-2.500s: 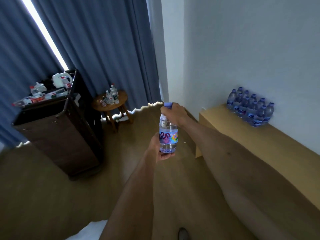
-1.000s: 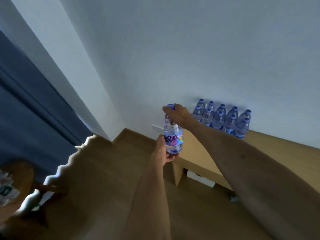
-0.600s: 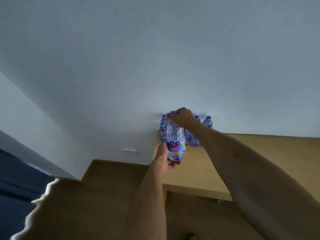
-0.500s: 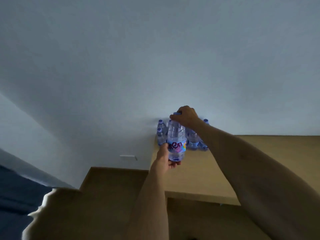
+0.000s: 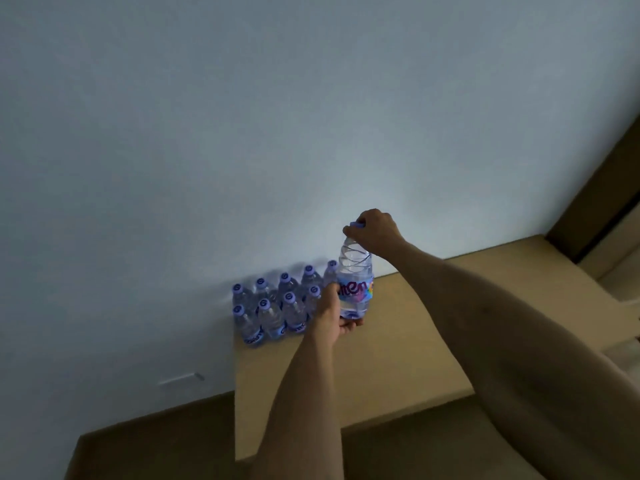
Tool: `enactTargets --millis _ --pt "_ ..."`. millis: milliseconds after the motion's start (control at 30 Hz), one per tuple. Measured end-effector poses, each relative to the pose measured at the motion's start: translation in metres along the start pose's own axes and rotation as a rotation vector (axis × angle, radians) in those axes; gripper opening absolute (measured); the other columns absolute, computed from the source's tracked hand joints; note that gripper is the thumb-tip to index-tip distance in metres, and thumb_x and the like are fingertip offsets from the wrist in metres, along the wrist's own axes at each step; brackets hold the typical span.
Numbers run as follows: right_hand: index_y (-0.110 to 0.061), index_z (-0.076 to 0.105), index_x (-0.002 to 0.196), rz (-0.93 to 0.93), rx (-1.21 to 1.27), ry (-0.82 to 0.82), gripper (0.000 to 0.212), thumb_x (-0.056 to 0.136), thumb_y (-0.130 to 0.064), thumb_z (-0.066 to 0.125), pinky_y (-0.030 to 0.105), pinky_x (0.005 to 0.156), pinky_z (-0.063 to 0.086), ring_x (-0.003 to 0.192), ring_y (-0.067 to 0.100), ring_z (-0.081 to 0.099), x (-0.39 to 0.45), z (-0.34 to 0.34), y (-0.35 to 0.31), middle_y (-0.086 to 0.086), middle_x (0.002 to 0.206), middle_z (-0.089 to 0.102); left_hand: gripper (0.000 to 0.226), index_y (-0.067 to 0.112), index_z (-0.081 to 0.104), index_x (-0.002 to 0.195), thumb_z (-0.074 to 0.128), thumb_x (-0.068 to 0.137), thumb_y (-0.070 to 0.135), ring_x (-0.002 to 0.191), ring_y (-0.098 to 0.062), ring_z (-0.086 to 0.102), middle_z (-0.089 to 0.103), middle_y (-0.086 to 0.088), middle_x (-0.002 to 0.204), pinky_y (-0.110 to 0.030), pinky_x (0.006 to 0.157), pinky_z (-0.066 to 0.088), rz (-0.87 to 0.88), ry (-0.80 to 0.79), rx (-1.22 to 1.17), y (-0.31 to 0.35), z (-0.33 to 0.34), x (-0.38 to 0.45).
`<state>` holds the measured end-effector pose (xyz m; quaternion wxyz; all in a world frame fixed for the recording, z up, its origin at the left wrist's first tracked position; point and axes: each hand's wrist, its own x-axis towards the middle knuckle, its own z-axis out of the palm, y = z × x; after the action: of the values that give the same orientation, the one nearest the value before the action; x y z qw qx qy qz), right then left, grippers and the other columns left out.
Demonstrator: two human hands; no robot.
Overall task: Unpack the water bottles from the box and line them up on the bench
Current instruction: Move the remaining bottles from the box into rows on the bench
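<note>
Above table point(image 5: 398, 358), both hands hold one water bottle point(image 5: 355, 285) upright. Left hand point(image 5: 332, 315) cups its base, grip closed around lower label; right hand point(image 5: 372, 232) pinches cap from above. Standing bottles point(image 5: 273, 306) sit just left, in two rows against wall point(image 5: 242, 133).

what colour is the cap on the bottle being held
Light blue-purple cap, pinched by the right hand on the held bottle; the head view shows it.
</note>
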<state>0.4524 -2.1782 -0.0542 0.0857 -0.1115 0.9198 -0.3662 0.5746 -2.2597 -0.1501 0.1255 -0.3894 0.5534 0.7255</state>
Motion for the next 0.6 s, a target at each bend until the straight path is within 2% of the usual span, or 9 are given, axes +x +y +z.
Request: enactTargets --millis 267,367,467,533,600 --pt "-0.007 0.057 0.075 0.125 -0.058 0.086 0.027 0.083 -0.032 0.064 0.028 0.064 0.033 0.077 0.027 0.053 0.037 -0.023 0.027 0.009 0.076 0.056 0.048 0.006 0.059 0.118 0.039 0.095 0.043 0.09 -0.033 0.065 0.067 -0.024 0.112 -0.028 0.059 0.047 -0.034 -0.139 0.09 0.039 0.019 0.048" --pt "-0.005 0.063 0.084 0.113 -0.08 0.098 0.026 0.085 -0.031 0.063 0.028 0.067 0.034 0.085 0.03 0.056 0.05 -0.026 0.029 0.01 0.084 0.059 0.049 0.004 0.059 0.117 0.037 0.096 0.042 0.081 -0.029 0.064 0.067 -0.022 0.11 -0.029 0.063 0.05 -0.015 -0.142 0.069 0.046 0.031 0.066" --pt "-0.004 0.064 0.098 0.081 -0.142 0.043 0.03 0.087 -0.031 0.061 0.031 0.072 0.038 0.098 0.033 0.058 0.058 -0.026 0.035 0.015 0.102 0.064 0.046 0.009 0.061 0.112 0.037 0.093 0.043 0.08 -0.027 0.066 0.07 -0.018 0.101 -0.03 0.069 0.05 -0.054 -0.162 0.1 0.04 0.041 0.072" --pt "-0.002 0.062 0.104 0.064 -0.172 0.002 0.031 0.089 -0.03 0.06 0.034 0.077 0.043 0.102 0.034 0.057 0.063 -0.024 0.043 0.016 0.11 0.064 0.04 0.012 0.06 0.109 0.038 0.092 0.041 0.078 -0.025 0.068 0.071 -0.015 0.098 -0.028 0.072 0.047 -0.056 -0.175 0.23 0.037 0.05 0.077" --pt "-0.001 0.061 0.107 0.041 -0.217 -0.044 0.032 0.091 -0.028 0.06 0.036 0.08 0.045 0.102 0.034 0.057 0.07 -0.022 0.054 0.018 0.111 0.064 0.034 0.013 0.058 0.109 0.043 0.091 0.038 0.08 -0.024 0.068 0.07 -0.014 0.104 -0.028 0.069 0.045 -0.03 -0.149 0.395 0.035 0.06 0.086"
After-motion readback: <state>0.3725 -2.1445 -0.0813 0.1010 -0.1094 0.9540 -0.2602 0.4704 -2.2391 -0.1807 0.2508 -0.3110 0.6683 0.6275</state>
